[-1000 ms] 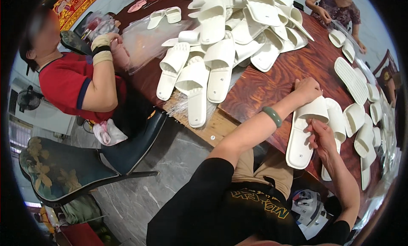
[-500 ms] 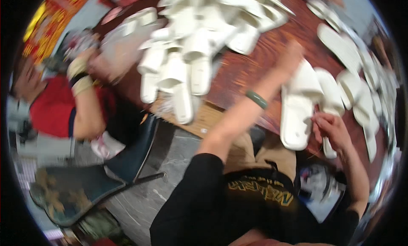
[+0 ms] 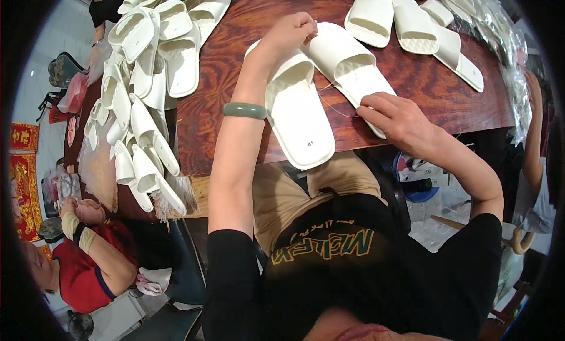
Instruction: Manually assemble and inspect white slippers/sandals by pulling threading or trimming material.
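Note:
A pair of white slide slippers lies side by side at the table's front edge, the left slipper (image 3: 300, 123) nearest me and the right slipper (image 3: 347, 61) beside it. My left hand (image 3: 288, 32) is closed over the toe ends, its fingertips pinched; what they grip is too small to make out. My right hand (image 3: 394, 120) rests by the right slipper's heel, thumb and fingers pressed together. A thin clear thread (image 3: 336, 110) loops across the gap between the slippers to those fingertips. A green bangle (image 3: 244, 110) circles my left wrist.
Several white slippers (image 3: 132, 76) are heaped on the table's left. More slippers (image 3: 415, 26) lie at the far right, beside clear plastic packaging (image 3: 500, 35). A person in red (image 3: 88, 264) sits at left; another person's arm (image 3: 532, 129) shows at right.
The view has turned, shifting the slippers toward the middle of the picture. My left hand still stays by the toes, and my right hand stays near the right slipper's heel side.

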Demonstrator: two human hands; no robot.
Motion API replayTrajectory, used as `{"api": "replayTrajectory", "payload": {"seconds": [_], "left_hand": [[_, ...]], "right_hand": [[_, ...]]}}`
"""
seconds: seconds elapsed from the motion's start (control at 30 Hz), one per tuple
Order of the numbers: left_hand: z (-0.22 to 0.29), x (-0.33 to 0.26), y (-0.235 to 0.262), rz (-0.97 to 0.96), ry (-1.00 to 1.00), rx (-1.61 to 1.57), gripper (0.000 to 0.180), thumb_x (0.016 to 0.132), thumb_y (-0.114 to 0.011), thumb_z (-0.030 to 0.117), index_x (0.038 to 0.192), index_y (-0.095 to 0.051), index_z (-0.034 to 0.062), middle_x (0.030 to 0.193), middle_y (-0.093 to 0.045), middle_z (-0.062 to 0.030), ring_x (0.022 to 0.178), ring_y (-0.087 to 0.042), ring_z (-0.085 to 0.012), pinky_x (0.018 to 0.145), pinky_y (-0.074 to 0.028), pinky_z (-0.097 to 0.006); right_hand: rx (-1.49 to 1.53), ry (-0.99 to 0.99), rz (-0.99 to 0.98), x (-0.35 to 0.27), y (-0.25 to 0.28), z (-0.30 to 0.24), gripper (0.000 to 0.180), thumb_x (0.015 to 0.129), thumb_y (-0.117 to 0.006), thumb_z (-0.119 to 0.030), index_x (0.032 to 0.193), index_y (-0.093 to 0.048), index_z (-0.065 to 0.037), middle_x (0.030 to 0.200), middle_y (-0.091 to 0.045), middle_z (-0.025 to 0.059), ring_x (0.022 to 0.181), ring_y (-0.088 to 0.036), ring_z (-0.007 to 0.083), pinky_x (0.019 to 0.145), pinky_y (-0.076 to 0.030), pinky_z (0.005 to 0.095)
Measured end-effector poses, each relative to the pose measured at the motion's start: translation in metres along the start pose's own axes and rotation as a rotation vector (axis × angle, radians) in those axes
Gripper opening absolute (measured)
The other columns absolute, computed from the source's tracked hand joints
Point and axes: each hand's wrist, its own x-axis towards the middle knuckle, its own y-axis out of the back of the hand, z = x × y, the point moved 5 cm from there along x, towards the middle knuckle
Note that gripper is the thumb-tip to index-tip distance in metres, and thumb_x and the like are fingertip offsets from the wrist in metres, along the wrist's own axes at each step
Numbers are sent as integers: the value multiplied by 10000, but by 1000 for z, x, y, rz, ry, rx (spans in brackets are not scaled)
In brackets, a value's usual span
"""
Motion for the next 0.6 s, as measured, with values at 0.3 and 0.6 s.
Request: {"api": "replayTrajectory", "payload": {"seconds": [0.3,0.6], "left_hand": [[-14,9,-2,-54,-13,79,175,837,-561,187,884,-613,27,831,-594,-17,782,-523,-117,695,-437,-266],[-17,13,-6,13,57,-193,124,790,-591,121,753,-654,20,743,-637,-30,665,-552,-106,590,-431,-246]], "right_hand": [[89,-12,206,24,-30,59,297,705,-571,9,1001,-566,-17,966,-570,156,827,-574,352,674,-482,404],[126,-80,211,50,-42,74,149,707,-597,42,845,-579,-12,747,-543,175,689,-552,366,596,-442,429]]}}
